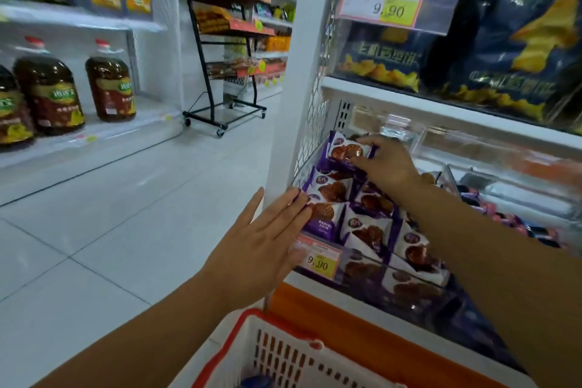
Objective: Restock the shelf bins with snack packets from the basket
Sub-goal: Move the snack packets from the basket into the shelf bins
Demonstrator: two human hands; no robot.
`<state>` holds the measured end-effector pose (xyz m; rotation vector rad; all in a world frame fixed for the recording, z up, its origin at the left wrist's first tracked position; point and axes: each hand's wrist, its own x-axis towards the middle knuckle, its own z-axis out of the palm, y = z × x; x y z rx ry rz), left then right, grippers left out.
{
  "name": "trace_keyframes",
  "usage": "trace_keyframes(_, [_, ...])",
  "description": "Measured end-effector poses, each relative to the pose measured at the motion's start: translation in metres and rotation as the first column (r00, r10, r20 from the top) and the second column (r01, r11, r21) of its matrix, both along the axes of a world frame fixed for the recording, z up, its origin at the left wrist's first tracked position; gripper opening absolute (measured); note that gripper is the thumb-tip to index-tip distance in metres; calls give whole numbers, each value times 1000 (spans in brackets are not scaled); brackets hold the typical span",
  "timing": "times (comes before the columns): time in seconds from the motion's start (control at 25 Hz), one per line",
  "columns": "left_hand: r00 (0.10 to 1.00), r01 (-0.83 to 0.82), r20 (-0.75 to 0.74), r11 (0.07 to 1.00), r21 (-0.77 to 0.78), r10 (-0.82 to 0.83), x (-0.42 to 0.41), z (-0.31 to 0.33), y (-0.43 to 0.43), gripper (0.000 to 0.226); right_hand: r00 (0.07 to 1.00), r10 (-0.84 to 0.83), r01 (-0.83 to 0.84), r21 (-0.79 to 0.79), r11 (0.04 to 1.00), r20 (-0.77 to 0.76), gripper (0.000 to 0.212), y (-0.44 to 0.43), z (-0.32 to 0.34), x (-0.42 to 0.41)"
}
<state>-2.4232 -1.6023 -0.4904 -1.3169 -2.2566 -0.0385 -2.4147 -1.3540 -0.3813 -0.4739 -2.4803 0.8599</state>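
A clear shelf bin (362, 282) holds a heap of purple-and-white snack packets (367, 227) printed with brown cookies. My right hand (385, 164) reaches to the back of the heap and holds the topmost purple packet (345, 151) with curled fingers. My left hand (261, 242) lies flat, fingers straight, pressing against the front-left packets at the bin's corner. The white basket with a red rim (252, 343) sits at the bottom of the view, below the shelf.
A 9.90 price tag (318, 257) hangs on the bin front. Dark blue chip bags (504, 41) fill the shelf above. More bins with packets (519, 224) lie to the right. Oil bottles (110, 88) and a wheeled rack (226, 72) line the tiled aisle on the left.
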Motion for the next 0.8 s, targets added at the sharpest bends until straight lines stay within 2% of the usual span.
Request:
trace_keyframes(0.08, [1000, -1, -23, 1000, 22, 2, -2, -2, 1, 60, 995, 36, -34, -33, 999, 90, 42, 2, 1, -15])
trace_keyframes(0.16, [1000, 2, -18, 1000, 25, -2, -6, -7, 1, 60, 976, 88, -90, 2, 996, 198, 42, 3, 0, -21])
trace_keyframes(0.28, [1000, -4, -8, 999, 34, 4, -10, -12, 2, 61, 954, 77, -147, 230, 962, 289, 42, 6, -7, -21])
trace_keyframes(0.4, [1000, -12, -4, 999, 44, 12, -8, -11, 2, 61, 956, 12, -119, 350, 929, 293, 45, 9, -17, -14])
trace_keyframes(0.48, [1000, -27, 14, 996, 85, 26, 0, -9, 0, 61, 986, 14, -75, 366, 928, 166, 49, 2, -21, 1])
trace_keyframes(0.56, [994, -51, 105, 980, 192, 32, 15, -11, -4, 59, 995, 16, 14, 281, 960, -103, 45, -18, -22, 36])
trace_keyframes(0.64, [975, -29, 217, 952, 304, -39, 40, -27, -12, 53, 932, 40, 19, 160, 987, -359, 34, -47, -32, 88])
trace_keyframes(0.68, [970, 3, 232, 950, 311, -79, 54, -41, -17, 50, 890, 78, -18, 138, 990, -449, 28, -62, -44, 114])
trace_keyframes(0.76, [964, 64, 246, 985, 162, -103, 82, -81, -26, 46, 865, 133, -88, 114, 990, -484, 19, -88, -91, 155])
trace_keyframes(0.8, [946, 73, 313, 997, 29, -79, 99, -103, -29, 49, 904, 109, -86, 73, 994, -414, 16, -101, -123, 173])
